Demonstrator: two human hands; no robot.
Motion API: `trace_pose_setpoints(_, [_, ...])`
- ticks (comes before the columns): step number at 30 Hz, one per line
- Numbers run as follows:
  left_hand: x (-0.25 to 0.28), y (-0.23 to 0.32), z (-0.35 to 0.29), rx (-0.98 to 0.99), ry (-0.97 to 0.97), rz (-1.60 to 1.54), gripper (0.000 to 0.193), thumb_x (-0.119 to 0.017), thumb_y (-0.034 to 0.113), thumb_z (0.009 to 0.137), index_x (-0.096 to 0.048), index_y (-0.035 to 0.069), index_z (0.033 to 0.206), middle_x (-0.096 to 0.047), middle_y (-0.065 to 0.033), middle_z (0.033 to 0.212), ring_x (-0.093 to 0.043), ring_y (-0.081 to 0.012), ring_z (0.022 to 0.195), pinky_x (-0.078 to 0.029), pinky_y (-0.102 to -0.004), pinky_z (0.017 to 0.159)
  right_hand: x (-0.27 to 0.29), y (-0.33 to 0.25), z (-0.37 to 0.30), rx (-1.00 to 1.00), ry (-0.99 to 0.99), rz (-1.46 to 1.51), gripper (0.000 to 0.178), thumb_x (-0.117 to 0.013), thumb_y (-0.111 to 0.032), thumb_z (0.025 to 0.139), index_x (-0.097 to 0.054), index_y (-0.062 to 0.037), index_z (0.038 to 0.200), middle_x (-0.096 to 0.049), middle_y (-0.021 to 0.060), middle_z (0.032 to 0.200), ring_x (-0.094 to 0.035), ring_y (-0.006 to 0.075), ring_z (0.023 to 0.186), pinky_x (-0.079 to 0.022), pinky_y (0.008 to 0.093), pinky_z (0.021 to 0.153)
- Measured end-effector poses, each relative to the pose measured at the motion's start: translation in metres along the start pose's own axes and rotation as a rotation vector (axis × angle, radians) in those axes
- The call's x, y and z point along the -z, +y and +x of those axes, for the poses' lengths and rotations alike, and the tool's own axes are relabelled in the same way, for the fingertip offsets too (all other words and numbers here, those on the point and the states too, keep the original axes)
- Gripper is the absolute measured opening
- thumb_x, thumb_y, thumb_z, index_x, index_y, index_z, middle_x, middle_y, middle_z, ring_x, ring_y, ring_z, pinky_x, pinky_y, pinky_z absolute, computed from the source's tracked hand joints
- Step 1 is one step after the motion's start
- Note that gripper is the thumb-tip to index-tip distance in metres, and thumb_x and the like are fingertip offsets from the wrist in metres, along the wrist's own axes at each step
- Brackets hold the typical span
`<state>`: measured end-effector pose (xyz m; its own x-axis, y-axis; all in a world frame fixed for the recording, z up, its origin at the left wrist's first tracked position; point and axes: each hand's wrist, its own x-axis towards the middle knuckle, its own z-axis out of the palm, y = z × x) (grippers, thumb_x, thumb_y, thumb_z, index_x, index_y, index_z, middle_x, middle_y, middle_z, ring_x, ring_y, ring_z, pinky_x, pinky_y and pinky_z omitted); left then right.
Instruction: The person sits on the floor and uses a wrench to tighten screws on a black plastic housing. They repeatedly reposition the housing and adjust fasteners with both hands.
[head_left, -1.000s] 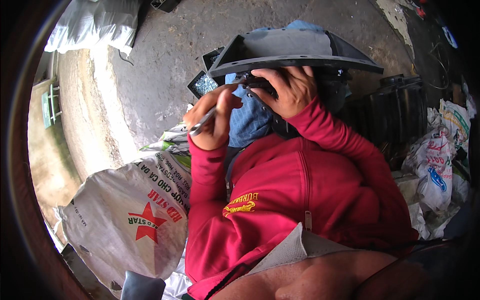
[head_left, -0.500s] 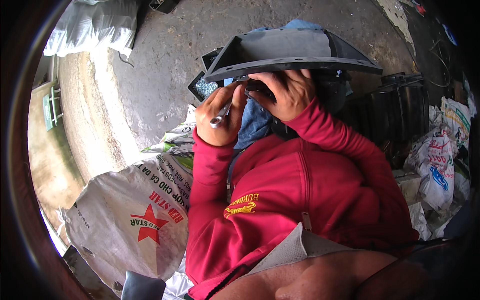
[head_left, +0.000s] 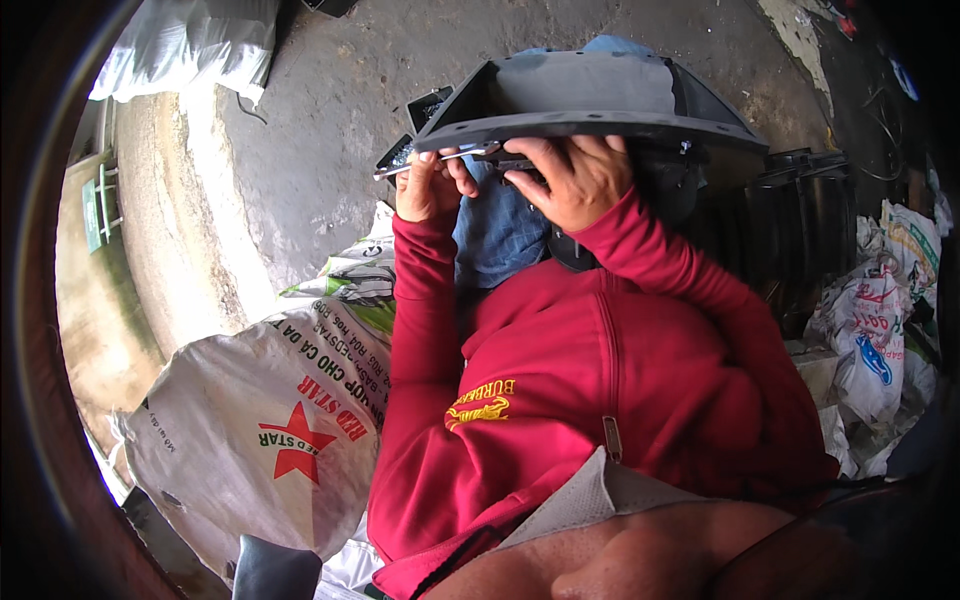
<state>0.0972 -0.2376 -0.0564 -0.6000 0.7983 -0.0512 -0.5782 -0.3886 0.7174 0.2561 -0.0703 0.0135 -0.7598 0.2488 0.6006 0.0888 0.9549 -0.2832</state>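
Black frame (head_left: 600, 128): a trough-like piece with sloping ends, lying over the person's blue-trousered legs (head_left: 503, 240); its near rim, pierced with small holes, faces the person (the rim looks bowed, though this lens bends straight edges).
Wrench (head_left: 465, 152): slim and silver, almost level, just below the near left corner of the black frame, one end pointing left, the other reaching a dark fitting (head_left: 515, 160) under the rim.
Left hand (head_left: 428, 190): its grip is closed on the wrench, the thumb laid along the shaft.
Right hand (head_left: 580, 185): raised to the middle of the near rim, thumb and forefinger spread beside the dark fitting; the other fingertips go out of sight under the rim, so whether its grip is closed on anything cannot be told.
Clothing: a red zipped jacket (head_left: 560, 370) with long sleeves.
Trays: two small black trays (head_left: 428, 106) on the grey floor (head_left: 330, 120), just beyond the frame's left end.
Left side: a large white sack (head_left: 230, 440) printed with a red star.
Right side: stacked black parts (head_left: 800, 230), with crumpled white bags (head_left: 870, 340) near them.
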Motion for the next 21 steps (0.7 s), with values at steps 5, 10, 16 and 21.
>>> trace_pose_setpoints(5, [-0.049, 0.052, -0.022, -0.254, 0.105, 0.086, 0.038, -0.042, 0.023, 0.106, -0.064, -0.007, 0.099, -0.064, -0.0132, 0.069, -0.062, -0.022, 0.055, -0.055, -0.0338, 0.055, 0.008, 0.008, -0.001, -0.045, -0.003, 0.108, 0.044, -0.081, -0.028, 0.073, -0.063, -0.0232, 0.112, -0.067, -0.0056, 0.09, -0.061, 0.0175, 0.09, -0.039, 0.0405, 0.084])
trace_pose_setpoints(10, [-0.108, 0.046, -0.029, -0.265, 0.097, 0.876, 0.029, -0.051, 0.016, 0.103, -0.068, -0.008, 0.102, -0.07, -0.0138, 0.076, -0.068, -0.0193, 0.066, -0.055, -0.0303, 0.062, 0.013, 0.005, 0.003, -0.013, 0.014, 0.094, 0.046, -0.085, -0.031, 0.071, -0.066, -0.0225, 0.112, -0.07, -0.0055, 0.096, -0.064, 0.0178, 0.086, -0.042, 0.0357, 0.079])
trace_pose_setpoints(16, [-0.138, 0.042, -0.02, -0.496, 0.072, 1.583, 0.007, -0.07, 0.013, 0.09, -0.072, 0.006, 0.093, -0.07, -0.0119, 0.079, -0.068, -0.0322, 0.064, -0.053, -0.035, 0.055, 0.015, 0.003, 0.003, -0.036, -0.008, 0.117, 0.04, -0.082, -0.028, 0.075, -0.067, -0.0221, 0.112, -0.071, -0.0038, 0.098, -0.064, 0.0186, 0.089, -0.042, 0.0365, 0.081])
trace_pose_setpoints(21, [-0.103, 0.036, -0.013, -0.133, 0.133, 0.788, 0.026, -0.058, 0.024, 0.1, -0.069, 0.0, 0.098, -0.069, -0.0086, 0.079, -0.07, -0.0201, 0.069, -0.055, -0.0314, 0.064, 0.016, 0.004, 0.002, -0.046, -0.042, 0.087, 0.042, -0.084, -0.028, 0.072, -0.067, -0.0219, 0.109, -0.07, -0.0043, 0.098, -0.065, 0.019, 0.089, -0.041, 0.0367, 0.08])
